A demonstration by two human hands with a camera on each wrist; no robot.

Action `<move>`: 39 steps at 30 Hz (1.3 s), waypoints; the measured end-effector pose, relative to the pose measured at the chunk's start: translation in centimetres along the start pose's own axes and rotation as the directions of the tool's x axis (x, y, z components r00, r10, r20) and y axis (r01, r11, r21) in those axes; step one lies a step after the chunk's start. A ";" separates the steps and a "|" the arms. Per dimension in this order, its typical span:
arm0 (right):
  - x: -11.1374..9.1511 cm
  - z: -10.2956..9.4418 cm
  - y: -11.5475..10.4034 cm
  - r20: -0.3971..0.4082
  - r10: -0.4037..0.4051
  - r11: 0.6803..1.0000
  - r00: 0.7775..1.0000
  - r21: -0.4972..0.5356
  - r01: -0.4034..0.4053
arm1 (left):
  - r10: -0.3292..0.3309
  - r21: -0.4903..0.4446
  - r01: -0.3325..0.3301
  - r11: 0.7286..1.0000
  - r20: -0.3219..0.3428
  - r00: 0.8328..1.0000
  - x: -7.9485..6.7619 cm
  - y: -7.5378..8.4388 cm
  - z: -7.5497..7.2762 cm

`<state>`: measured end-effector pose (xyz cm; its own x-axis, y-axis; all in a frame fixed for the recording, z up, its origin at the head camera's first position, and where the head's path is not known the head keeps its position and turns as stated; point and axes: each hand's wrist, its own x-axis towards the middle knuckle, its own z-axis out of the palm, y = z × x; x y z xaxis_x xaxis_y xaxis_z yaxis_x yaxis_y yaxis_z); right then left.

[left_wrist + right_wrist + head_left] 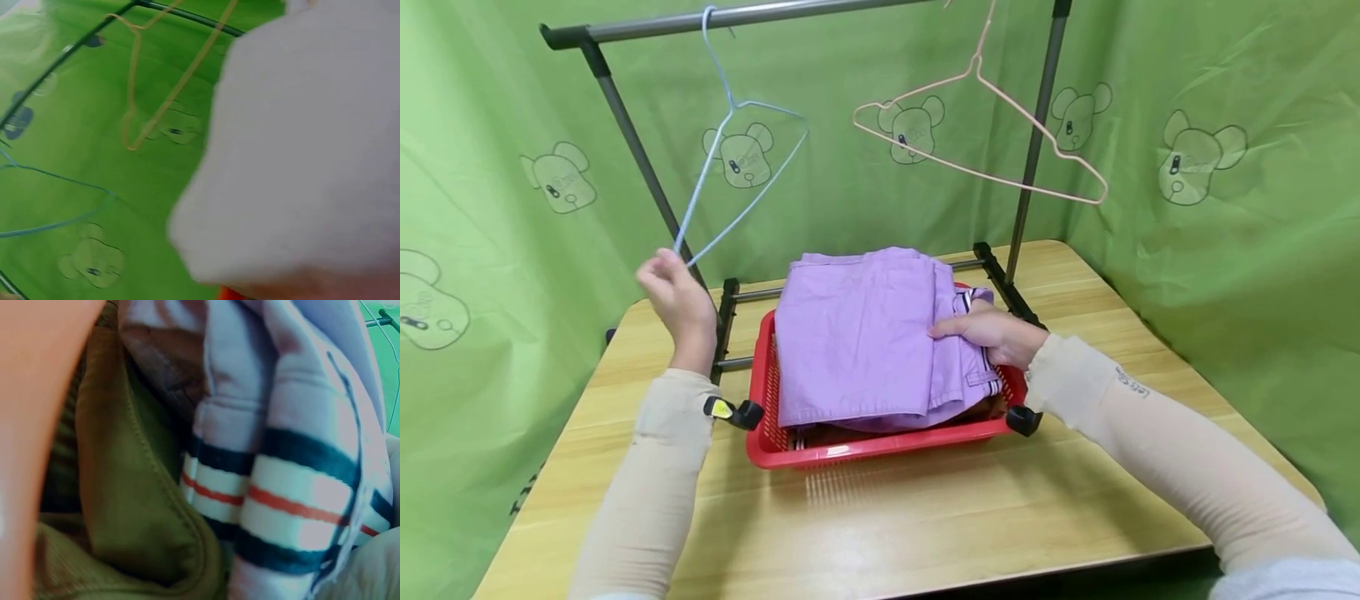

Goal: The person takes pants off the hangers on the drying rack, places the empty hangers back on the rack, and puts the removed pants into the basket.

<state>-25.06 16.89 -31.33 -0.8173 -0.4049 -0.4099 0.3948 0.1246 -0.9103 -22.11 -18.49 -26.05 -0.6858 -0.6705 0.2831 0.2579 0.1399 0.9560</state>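
Note:
My left hand (681, 304) pinches the near lower corner of a blue wire hanger (706, 171), whose hook hangs on the metal rail. With the right hand (1000, 329), thumb on top, I grip a folded pair of lilac trousers (857, 333) at its right edge. The trousers lie across a red plastic basket (880, 447). In the right wrist view their waistband (294, 512) shows navy, white and red stripes. Beside it is an olive-brown garment (137, 481) in the basket, mostly hidden in the head view.
A clothes rack with a grey rail (805, 10) and dark legs stands on the wooden table (925, 525). A pink hanger (1000, 179) hangs on its right side. Green fabric with bear drawings (820, 192) surrounds the table. A pale blurred shape covers much of the left wrist view.

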 end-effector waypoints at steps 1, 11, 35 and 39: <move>0.0 0.0 0.0 0.001 0.000 1.000 1.000 0.001 0.000 | -0.092 0.033 0.091 0.995 0.054 0.994 -0.1 -0.4 0.0; 0.1 -0.2 0.0 0.019 0.005 1.000 1.000 0.018 -0.005 | -0.481 0.454 0.249 0.856 0.518 0.708 -1.6 -3.3 0.6; 0.2 0.0 0.0 0.086 0.003 0.992 0.996 0.127 -0.013 | -0.634 0.454 0.484 0.748 0.703 0.322 -6.0 -5.8 2.5; -0.2 -0.1 -0.4 0.100 0.010 0.988 0.995 0.151 -0.025 | -0.588 0.433 0.463 0.774 0.762 0.271 -6.1 -5.1 2.2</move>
<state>-25.10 16.97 -30.92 -0.7675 -0.4923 -0.4107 0.4735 -0.0033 -0.8808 -20.77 -13.48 -32.48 -0.8559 0.2913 -0.4273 -0.4125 0.1137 0.9038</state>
